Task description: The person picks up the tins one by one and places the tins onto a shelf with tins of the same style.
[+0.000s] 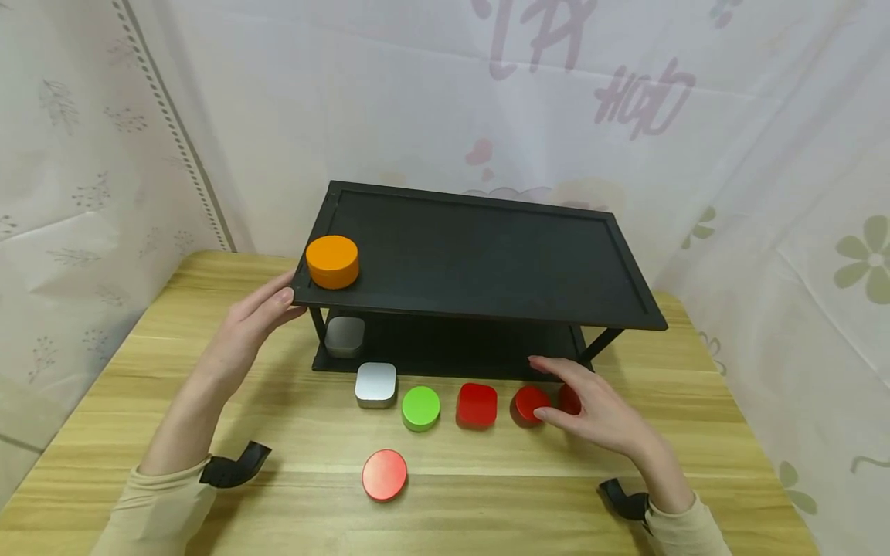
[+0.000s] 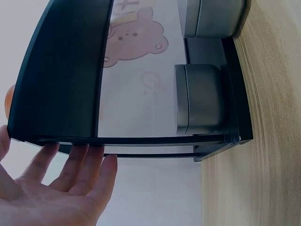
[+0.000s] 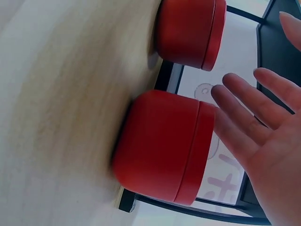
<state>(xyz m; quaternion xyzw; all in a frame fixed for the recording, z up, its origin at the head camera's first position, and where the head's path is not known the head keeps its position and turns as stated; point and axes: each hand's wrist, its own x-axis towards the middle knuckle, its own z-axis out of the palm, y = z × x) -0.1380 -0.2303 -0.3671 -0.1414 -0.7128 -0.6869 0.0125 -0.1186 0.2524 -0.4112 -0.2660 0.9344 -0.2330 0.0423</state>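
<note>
My left hand touches the left end of the black two-tier rack, its extended fingers along the upper shelf's side edge. Near those fingers, an orange round tin stands on the top shelf. A grey square tin sits at the left of the lower shelf. Over the right end of the tin row, my right hand hovers with fingers spread and nothing gripped. Beneath it are a red round tin and another red tin, partly hidden by the hand.
Along the rack's front on the wooden table stand a silver square tin, a green round tin and a red square tin. Closer to me is a light red round tin. A patterned white curtain hangs behind.
</note>
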